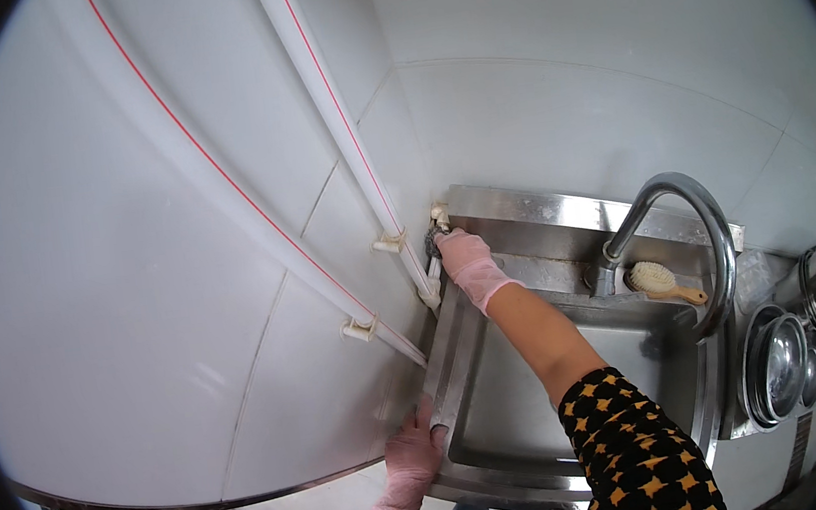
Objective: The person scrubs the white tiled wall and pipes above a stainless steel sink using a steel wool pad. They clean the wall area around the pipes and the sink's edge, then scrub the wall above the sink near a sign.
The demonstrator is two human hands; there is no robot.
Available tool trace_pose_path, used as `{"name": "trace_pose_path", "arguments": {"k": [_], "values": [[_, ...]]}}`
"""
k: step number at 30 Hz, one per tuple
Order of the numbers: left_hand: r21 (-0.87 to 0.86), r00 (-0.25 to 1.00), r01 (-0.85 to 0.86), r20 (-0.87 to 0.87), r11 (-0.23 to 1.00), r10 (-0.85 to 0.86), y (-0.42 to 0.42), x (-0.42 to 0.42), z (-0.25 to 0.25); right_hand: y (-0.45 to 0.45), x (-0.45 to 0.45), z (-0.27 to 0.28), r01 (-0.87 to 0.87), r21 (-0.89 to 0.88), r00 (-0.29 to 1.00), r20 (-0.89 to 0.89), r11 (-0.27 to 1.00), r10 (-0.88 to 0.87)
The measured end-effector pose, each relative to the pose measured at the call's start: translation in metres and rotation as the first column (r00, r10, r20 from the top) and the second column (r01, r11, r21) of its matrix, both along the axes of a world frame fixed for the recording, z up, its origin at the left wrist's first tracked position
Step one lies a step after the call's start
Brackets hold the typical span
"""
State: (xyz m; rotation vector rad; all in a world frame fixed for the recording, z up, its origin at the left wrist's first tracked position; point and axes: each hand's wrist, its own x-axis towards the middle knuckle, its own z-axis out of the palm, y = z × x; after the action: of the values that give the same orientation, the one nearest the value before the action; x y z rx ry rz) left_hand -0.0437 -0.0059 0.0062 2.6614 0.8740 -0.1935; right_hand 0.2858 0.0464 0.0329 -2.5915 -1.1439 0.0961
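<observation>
My right hand (465,260), in a pink glove, reaches across to the back left corner of a stainless steel sink (459,370). Its fingers are on a grey steel wool scourer (431,243), pressed by a pale pipe fitting (439,213) in the wall corner. My left hand (411,451), also in a pink glove, grips the sink's left rim near the front, its fingers at the wall side. A curved chrome faucet (672,183) stands at the back of the sink. The basin (589,385) is partly hidden by my right arm.
A wooden-handled brush (654,277) lies on the ledge behind the faucet. Several metal bowls and pots (783,367) stand at the right. Two white pipes with red stripes (329,90) run down the tiled wall (140,285) at the left.
</observation>
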Motion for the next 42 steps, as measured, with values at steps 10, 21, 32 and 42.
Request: {"name": "trace_pose_path", "arguments": {"k": [10, 21, 32, 42], "values": [[-0.011, 0.999, -0.004, 0.053, 1.0, 0.005, -0.003, 0.0, 0.007, -0.043, -0.025, -0.009, -0.183, 0.075, 0.955, -0.222, 0.98, 0.195], [0.02, 0.997, -0.001, 0.078, 1.0, -0.001, -0.004, -0.001, 0.0, 0.017, -0.016, 0.039, -0.029, 0.68, 0.958, -0.189, 0.732, 0.214], [0.026, 0.999, -0.022, 0.035, 0.999, 0.021, -0.005, -0.004, -0.001, -0.002, -0.03, 0.1, 0.132, 0.718, 0.85, -0.437, 0.684, 0.295], [0.039, 0.997, -0.01, 0.075, 0.999, 0.007, -0.005, 0.003, -0.001, 0.004, -0.009, 0.003, -0.068, 0.521, 0.896, -0.344, 0.851, 0.282]]}}
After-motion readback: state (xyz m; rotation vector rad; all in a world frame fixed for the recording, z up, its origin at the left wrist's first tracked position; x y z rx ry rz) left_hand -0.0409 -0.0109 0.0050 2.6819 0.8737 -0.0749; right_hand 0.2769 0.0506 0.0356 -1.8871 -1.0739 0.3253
